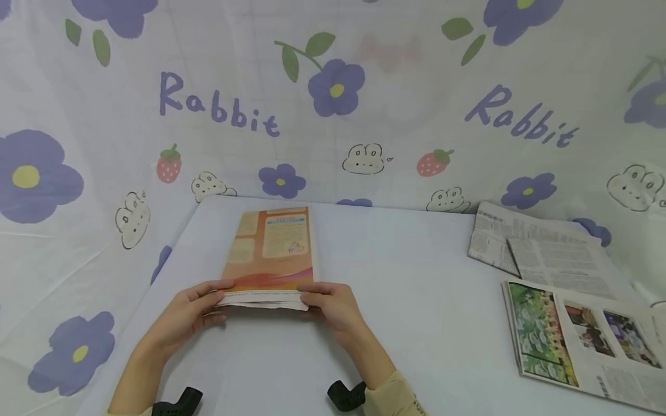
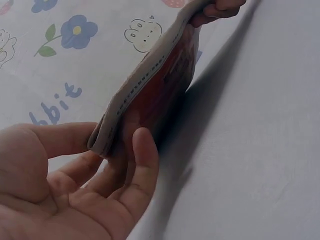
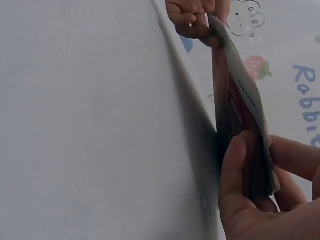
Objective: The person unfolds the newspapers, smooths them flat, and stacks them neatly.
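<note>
Both hands hold a folded newspaper (image 1: 273,245) with an orange printed face, by its near corners. My left hand (image 1: 189,315) pinches the left corner, thumb on top and fingers beneath. At the right corner, my right hand (image 1: 335,309) grips in the same way. The left wrist view shows the near edge of the newspaper (image 2: 145,85) raised above the white surface, a dark shadow under it. In the right wrist view the newspaper (image 3: 242,95) is seen edge-on, its layers pressed between thumb and fingers. Whether its far end touches the table cannot be told.
On the right of the white table (image 1: 416,300) lie grey newspapers (image 1: 562,260), overlapping. In front of them is a stack of papers (image 1: 588,341) with colour pictures on top. A patterned cloth (image 1: 395,115) with flowers and rabbits hangs behind the table and on its left.
</note>
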{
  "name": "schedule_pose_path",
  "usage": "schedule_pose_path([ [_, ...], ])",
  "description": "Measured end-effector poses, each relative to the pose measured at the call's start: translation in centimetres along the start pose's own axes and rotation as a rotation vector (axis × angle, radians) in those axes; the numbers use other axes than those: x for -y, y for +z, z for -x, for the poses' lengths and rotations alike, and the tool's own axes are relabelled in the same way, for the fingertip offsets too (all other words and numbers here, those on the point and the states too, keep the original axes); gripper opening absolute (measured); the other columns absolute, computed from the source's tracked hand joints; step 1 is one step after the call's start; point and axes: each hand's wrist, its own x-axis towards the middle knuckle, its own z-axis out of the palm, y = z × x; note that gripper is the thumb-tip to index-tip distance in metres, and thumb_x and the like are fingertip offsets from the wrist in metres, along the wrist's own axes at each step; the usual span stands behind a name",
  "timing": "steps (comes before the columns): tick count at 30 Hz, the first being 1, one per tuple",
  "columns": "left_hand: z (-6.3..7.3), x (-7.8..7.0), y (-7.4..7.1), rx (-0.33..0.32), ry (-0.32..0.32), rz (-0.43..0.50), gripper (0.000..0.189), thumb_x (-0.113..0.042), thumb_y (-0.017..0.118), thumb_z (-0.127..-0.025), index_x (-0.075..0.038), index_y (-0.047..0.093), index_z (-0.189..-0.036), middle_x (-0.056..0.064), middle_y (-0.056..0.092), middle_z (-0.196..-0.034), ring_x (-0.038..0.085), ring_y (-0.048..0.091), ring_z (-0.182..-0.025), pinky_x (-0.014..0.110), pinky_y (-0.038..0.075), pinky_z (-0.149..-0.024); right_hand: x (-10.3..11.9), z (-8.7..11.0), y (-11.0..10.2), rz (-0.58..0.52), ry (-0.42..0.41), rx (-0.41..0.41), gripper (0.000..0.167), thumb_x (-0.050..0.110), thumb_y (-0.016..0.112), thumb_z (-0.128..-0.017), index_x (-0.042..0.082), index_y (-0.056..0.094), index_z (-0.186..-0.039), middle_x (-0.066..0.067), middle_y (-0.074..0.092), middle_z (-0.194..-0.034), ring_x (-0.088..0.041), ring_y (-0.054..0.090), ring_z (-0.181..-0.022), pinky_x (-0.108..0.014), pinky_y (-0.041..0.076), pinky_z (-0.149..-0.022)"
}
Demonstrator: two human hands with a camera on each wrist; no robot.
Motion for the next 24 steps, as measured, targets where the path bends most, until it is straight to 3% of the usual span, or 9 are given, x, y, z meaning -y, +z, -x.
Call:
schedule_pose_path([
  [3, 0.0, 0.3, 0.2, -0.005, 0.028, 0.018, 0.048, -0.013, 0.057, -0.102, 0.011, 0.043, -0.140, 0.022, 0.042, -0.139, 0.018, 0.059, -0.108, 0.034, 0.052, -0.088, -0.1, 0.1, -0.3, 0.041, 0.001, -0.008, 0.025, -0.002, 0.072, -0.084, -0.006, 0.072, -0.108, -0.015, 0.067, -0.112, -0.019, 0.065, -0.088, -0.031, 0.055, -0.073],
  [8, 0.0, 0.7, 0.5, -0.018, 0.057, 0.019, 0.052, -0.008, 0.060, -0.099, 0.016, 0.039, -0.140, 0.018, 0.057, -0.126, 0.017, 0.060, -0.107, 0.028, 0.052, -0.086, -0.1, 0.5, -0.7, 0.069, 0.020, 0.012, 0.029, -0.002, 0.073, -0.079, -0.004, 0.072, -0.109, -0.015, 0.066, -0.111, -0.020, 0.062, -0.088, -0.029, 0.052, -0.069],
  [11, 0.0, 0.9, 0.6, -0.021, 0.061, 0.004, 0.052, -0.004, 0.062, -0.097, 0.017, 0.041, -0.138, 0.015, 0.062, -0.119, 0.016, 0.061, -0.102, 0.026, 0.052, -0.082, -0.3, 0.6, -1.0, 0.078, 0.013, 0.023, 0.028, 0.000, 0.071, -0.082, -0.004, 0.072, -0.109, -0.015, 0.067, -0.110, -0.020, 0.062, -0.087, -0.029, 0.051, -0.068],
  [16, -0.2, 1.1, 1.2, -0.015, 0.050, -0.045, 0.050, -0.003, 0.066, -0.094, 0.016, 0.046, -0.136, 0.017, 0.063, -0.119, 0.016, 0.061, -0.100, 0.026, 0.052, -0.079, -0.2, 0.8, -2.1, 0.100, -0.022, 0.013, 0.025, 0.006, 0.068, -0.089, -0.005, 0.071, -0.111, -0.015, 0.065, -0.113, -0.021, 0.062, -0.091, -0.030, 0.053, -0.072],
  [24, -0.3, 0.8, 2.5, 0.034, 0.005, -0.066, 0.052, -0.009, 0.069, -0.093, 0.012, 0.049, -0.136, 0.019, 0.061, -0.121, 0.020, 0.060, -0.104, 0.029, 0.052, -0.082, 0.1, 1.3, -4.3, 0.177, -0.013, -0.038, 0.028, 0.006, 0.073, -0.085, 0.000, 0.073, -0.113, -0.012, 0.057, -0.130, -0.023, 0.055, -0.106, -0.028, 0.050, -0.077],
])
